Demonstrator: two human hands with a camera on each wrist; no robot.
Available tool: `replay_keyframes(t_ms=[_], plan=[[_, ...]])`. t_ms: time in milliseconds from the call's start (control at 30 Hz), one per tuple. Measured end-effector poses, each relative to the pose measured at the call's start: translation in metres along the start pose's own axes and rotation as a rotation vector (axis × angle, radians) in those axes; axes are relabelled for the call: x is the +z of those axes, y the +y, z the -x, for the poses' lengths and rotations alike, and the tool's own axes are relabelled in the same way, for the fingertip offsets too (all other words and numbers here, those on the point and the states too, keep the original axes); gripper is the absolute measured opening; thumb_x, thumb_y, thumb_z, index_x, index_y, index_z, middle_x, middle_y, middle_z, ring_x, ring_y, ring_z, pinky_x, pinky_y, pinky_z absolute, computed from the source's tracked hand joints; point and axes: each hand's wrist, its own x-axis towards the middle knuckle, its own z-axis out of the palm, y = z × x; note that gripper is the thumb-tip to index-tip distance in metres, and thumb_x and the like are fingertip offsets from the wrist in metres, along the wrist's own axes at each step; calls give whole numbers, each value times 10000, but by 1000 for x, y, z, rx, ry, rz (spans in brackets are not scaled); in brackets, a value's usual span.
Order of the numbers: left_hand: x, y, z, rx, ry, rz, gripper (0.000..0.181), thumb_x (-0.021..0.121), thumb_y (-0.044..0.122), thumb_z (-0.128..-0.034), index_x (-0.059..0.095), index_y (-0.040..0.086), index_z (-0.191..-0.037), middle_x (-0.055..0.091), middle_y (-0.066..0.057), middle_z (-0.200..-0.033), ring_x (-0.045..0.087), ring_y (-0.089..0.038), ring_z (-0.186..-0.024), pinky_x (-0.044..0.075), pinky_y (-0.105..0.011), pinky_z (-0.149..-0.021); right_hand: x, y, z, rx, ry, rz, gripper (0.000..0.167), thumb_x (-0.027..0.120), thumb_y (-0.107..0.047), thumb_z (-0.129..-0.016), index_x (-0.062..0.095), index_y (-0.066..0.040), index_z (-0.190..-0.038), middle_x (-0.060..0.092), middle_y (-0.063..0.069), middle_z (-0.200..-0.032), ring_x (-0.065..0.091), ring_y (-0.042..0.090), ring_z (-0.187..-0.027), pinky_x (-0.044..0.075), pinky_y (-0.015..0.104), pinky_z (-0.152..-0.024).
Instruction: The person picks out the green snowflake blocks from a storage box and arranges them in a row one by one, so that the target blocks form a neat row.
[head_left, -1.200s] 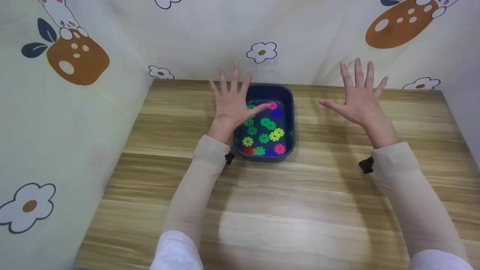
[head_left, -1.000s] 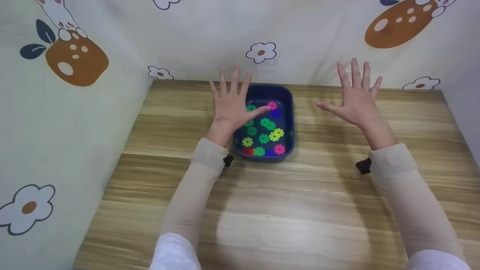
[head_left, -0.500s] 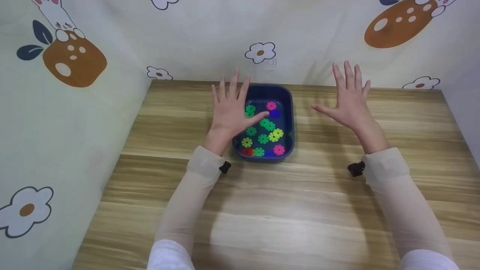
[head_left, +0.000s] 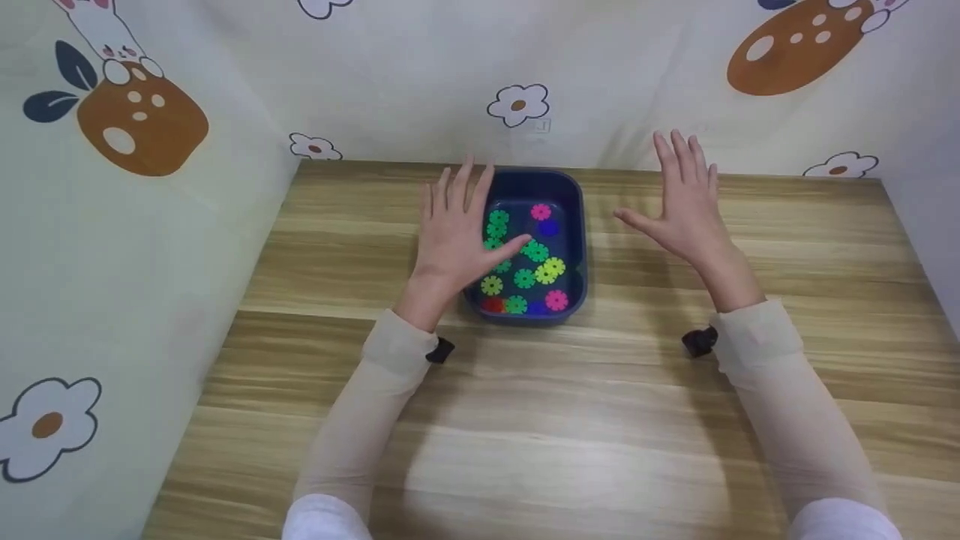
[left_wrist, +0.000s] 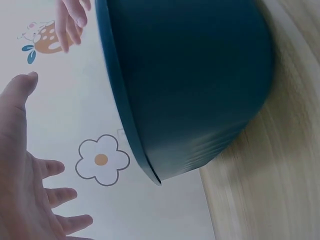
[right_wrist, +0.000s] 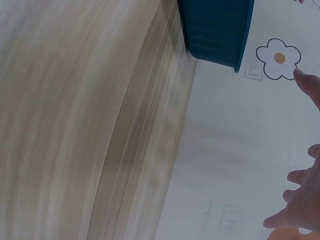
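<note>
A dark blue plastic bin (head_left: 574, 232) stands on the wooden table against the back wall. Flat, notched snowflake-shaped plastic discs lie scattered on its floor: several green discs (head_left: 524, 278), yellow discs (head_left: 550, 270), pink ones (head_left: 556, 301), plus blue and red ones. My left hand (head_left: 453, 244) hovers over the bin's left side with fingers spread, covering part of it. In the left wrist view this hand is apart from the bin's outer wall (left_wrist: 190, 90). My right hand (head_left: 691, 217) is held in the air to the right of the bin, fingers extended and holding nothing.
The wooden table (head_left: 570, 435) extends in front of the bin and to both sides. A patterned wall covering (head_left: 405, 82) with flowers and fruit rises behind and on the left. A small black wrist camera (head_left: 700, 341) sits under the right cuff, another under the left.
Both hands have drawn back slightly toward the person. The right hand has also shifted left, nearer the bin, and its fingers are closer together. The bin and discs stay in place.
</note>
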Motion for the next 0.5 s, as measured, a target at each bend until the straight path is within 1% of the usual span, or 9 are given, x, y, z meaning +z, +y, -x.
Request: replay_keyframes(t_ms=[167,267,400,500], plan=[[-3,0,7,18,-5,53,1062,409,861,-821,127,214,-1614,95,-65,-1693,159,-332,-1547,102,-518,-1282,4,-5,-1,-17,4,-31,1052,741,-491,-851,100,-157,-1615,101,146,-1681,40,370,-1560,46,618,-1253],[-4,0,12,20,-16,101,1047,442,840,-826,154,207,-1609,118,-59,-1690,198,-298,-1542,133,-487,-1282,8,-9,-2,-23,4,-46,1024,741,-470,-862,122,-150,-1613,143,146,-1674,97,359,-1556,109,574,-1265],[-5,1,18,13,-36,170,1028,482,819,-823,182,220,-1604,142,-40,-1686,255,-274,-1526,204,-491,-1266,12,-15,-3,-18,-9,-73,982,740,-444,-873,155,-152,-1607,184,142,-1664,158,350,-1544,175,571,-1254],[-4,1,24,14,-38,198,1006,514,791,-829,210,218,-1598,172,-40,-1679,289,-275,-1512,256,-502,-1246,15,-19,-4,-23,-22,-81,956,739,-425,-880,181,-132,-1599,209,157,-1655,189,358,-1534,194,566,-1250]])
